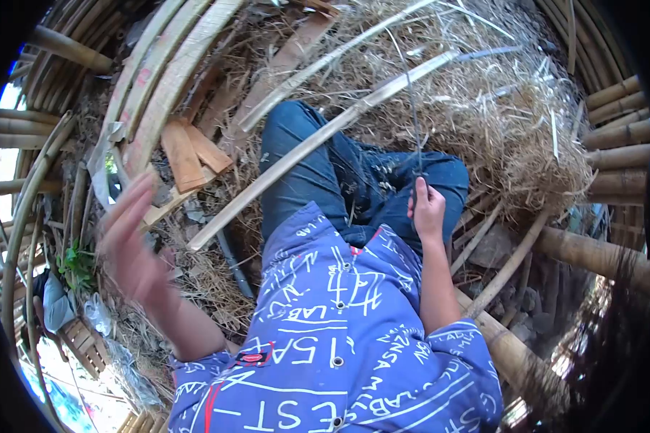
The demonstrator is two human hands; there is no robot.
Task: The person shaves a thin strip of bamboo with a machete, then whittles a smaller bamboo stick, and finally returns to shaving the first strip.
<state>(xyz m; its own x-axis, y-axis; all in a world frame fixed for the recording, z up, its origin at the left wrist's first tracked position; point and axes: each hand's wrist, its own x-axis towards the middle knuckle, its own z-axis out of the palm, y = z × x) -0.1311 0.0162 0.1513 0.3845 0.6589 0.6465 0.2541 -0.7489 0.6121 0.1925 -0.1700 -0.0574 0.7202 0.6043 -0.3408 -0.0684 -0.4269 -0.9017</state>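
My right hand [427, 209] is closed around the dark handle of a long thin-bladed knife [415, 115], its narrow blade pointing away from me over the shavings. My left hand [133, 234] is raised at the left, smeared by motion; its fingers look stretched out, and nothing shows in it. A long pale split-bamboo strip [318, 139] lies slantwise across my thigh, one end near my left hand and the other over the shavings. The knife blade crosses in front of it near its far end. Farther off lies another pale strip [332, 61].
A heap of fine shavings [513, 123] covers the ground ahead. Several wide bamboo slats [155, 79] lean at the upper left, beside short brown wood pieces [184, 155]. A dark rod-like thing [235, 263] lies by my left hip. Bamboo poles [592, 252] stand close on the right.
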